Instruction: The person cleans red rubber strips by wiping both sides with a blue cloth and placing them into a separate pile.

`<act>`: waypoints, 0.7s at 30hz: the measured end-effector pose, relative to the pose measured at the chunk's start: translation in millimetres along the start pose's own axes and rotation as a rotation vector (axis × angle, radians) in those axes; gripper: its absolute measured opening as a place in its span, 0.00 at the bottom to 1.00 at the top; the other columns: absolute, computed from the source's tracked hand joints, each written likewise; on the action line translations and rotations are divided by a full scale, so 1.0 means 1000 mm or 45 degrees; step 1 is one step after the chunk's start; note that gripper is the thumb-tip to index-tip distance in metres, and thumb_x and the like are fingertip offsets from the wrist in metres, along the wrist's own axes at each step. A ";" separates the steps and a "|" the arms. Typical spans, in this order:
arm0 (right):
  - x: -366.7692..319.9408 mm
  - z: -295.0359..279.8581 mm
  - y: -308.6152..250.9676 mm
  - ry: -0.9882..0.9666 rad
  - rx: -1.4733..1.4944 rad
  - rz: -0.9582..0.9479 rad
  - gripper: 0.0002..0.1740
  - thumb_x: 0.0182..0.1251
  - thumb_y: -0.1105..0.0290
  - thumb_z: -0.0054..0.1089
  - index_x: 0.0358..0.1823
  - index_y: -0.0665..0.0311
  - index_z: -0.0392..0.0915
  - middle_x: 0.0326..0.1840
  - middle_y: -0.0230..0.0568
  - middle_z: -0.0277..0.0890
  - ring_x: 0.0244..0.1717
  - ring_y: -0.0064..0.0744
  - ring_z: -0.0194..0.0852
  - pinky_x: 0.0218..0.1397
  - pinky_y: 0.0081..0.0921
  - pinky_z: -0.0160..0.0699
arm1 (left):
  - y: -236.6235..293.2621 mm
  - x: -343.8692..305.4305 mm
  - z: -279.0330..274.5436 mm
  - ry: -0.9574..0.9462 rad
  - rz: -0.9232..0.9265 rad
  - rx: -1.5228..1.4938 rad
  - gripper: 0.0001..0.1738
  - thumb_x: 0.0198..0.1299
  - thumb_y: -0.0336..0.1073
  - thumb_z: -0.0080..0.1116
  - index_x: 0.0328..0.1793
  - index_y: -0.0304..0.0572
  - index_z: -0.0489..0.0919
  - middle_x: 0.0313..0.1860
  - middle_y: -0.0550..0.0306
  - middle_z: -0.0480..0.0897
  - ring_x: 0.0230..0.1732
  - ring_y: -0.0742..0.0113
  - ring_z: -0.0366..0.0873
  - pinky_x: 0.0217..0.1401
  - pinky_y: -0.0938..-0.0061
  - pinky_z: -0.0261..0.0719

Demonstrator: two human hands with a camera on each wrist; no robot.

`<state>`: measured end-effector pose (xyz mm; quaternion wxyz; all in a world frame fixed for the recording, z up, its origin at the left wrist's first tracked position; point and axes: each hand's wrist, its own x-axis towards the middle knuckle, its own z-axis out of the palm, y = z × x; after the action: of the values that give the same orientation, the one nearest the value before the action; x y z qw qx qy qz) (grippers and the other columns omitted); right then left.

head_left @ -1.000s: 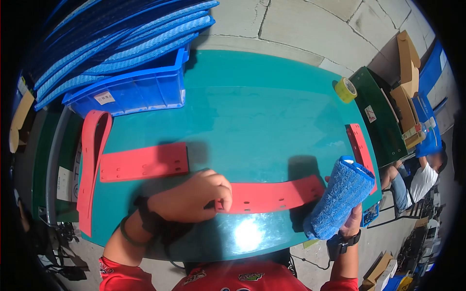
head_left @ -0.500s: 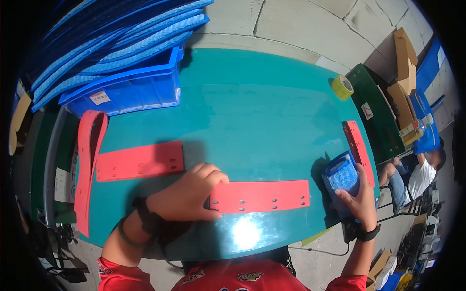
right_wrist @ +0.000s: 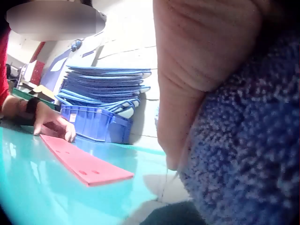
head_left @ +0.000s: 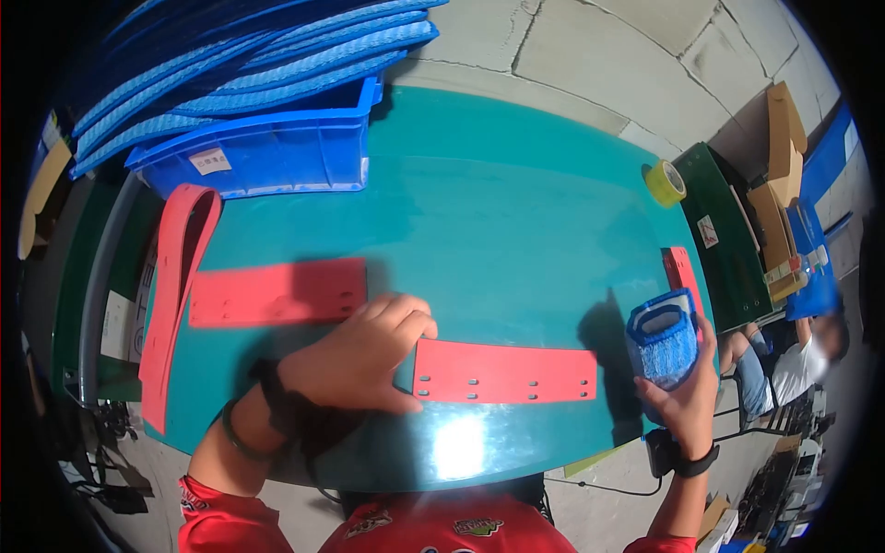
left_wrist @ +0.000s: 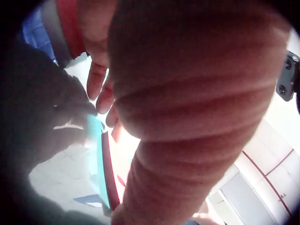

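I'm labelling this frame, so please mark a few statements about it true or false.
1. The left hand rests on one end of a red strip. True.
2. The right hand is empty. False: it holds a rolled blue cloth.
3. A yellow tape roll sits at the far right edge of the table. True.
4. The blue crate stands beside the right hand. False: it is at the table's far left, away from both hands.
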<state>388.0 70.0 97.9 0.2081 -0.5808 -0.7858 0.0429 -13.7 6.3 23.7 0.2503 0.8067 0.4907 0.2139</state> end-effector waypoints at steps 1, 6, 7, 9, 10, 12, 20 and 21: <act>0.001 0.000 -0.011 -0.017 0.132 -0.118 0.62 0.38 0.70 0.85 0.77 0.63 0.55 0.62 0.60 0.76 0.60 0.57 0.81 0.63 0.40 0.80 | -0.001 0.000 0.001 0.009 0.012 -0.011 0.40 0.39 0.47 0.81 0.58 0.40 0.75 0.61 0.48 0.72 0.64 0.46 0.70 0.67 0.57 0.70; 0.004 0.012 -0.082 -0.387 0.050 -0.598 0.62 0.36 0.59 0.87 0.75 0.67 0.60 0.57 0.57 0.78 0.53 0.55 0.81 0.56 0.41 0.82 | -0.005 0.001 0.005 0.036 0.034 -0.024 0.39 0.38 0.46 0.81 0.56 0.40 0.74 0.59 0.48 0.72 0.64 0.47 0.70 0.67 0.57 0.70; 0.009 0.015 -0.095 -0.486 0.010 -0.712 0.61 0.37 0.59 0.86 0.76 0.66 0.61 0.54 0.54 0.79 0.48 0.52 0.82 0.52 0.42 0.82 | -0.005 0.000 0.005 0.072 0.056 -0.029 0.39 0.38 0.45 0.81 0.56 0.40 0.74 0.59 0.49 0.73 0.64 0.48 0.70 0.66 0.57 0.70; 0.017 0.022 -0.121 -0.550 0.000 -0.859 0.57 0.39 0.61 0.81 0.76 0.62 0.62 0.51 0.51 0.79 0.46 0.49 0.82 0.48 0.40 0.81 | -0.007 -0.001 0.007 0.110 0.071 -0.035 0.39 0.38 0.45 0.81 0.56 0.40 0.74 0.59 0.49 0.73 0.64 0.48 0.70 0.66 0.57 0.71; 0.020 0.026 -0.132 -0.568 -0.008 -0.924 0.55 0.41 0.62 0.79 0.76 0.60 0.63 0.51 0.50 0.79 0.44 0.48 0.82 0.46 0.38 0.81 | -0.008 -0.001 0.008 0.119 0.078 -0.041 0.37 0.39 0.44 0.79 0.55 0.38 0.76 0.59 0.48 0.72 0.64 0.47 0.69 0.66 0.57 0.70; 0.024 0.039 -0.145 -0.496 -0.078 -1.059 0.51 0.43 0.65 0.74 0.76 0.57 0.65 0.51 0.49 0.79 0.39 0.43 0.81 0.42 0.33 0.81 | -0.008 -0.001 0.009 0.129 0.084 -0.048 0.35 0.41 0.44 0.78 0.54 0.35 0.77 0.60 0.46 0.72 0.64 0.46 0.69 0.67 0.57 0.70; 0.022 0.048 -0.132 -0.319 -0.297 -1.210 0.40 0.53 0.71 0.60 0.73 0.56 0.68 0.46 0.44 0.76 0.36 0.38 0.77 0.38 0.31 0.79 | -0.010 -0.001 0.010 0.159 0.105 -0.019 0.34 0.37 0.43 0.79 0.49 0.33 0.78 0.57 0.47 0.73 0.60 0.47 0.70 0.64 0.60 0.72; 0.021 0.042 -0.126 -0.390 -0.263 -1.112 0.43 0.49 0.70 0.67 0.73 0.56 0.68 0.46 0.44 0.75 0.39 0.42 0.77 0.41 0.35 0.79 | -0.009 -0.002 0.010 0.131 0.079 -0.026 0.36 0.37 0.44 0.79 0.52 0.36 0.76 0.58 0.47 0.73 0.61 0.48 0.70 0.65 0.59 0.71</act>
<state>254.7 56.5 104.5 0.0296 -0.2007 -0.9783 -0.0420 -14.9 6.6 10.5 0.2262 0.8069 0.4754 0.2679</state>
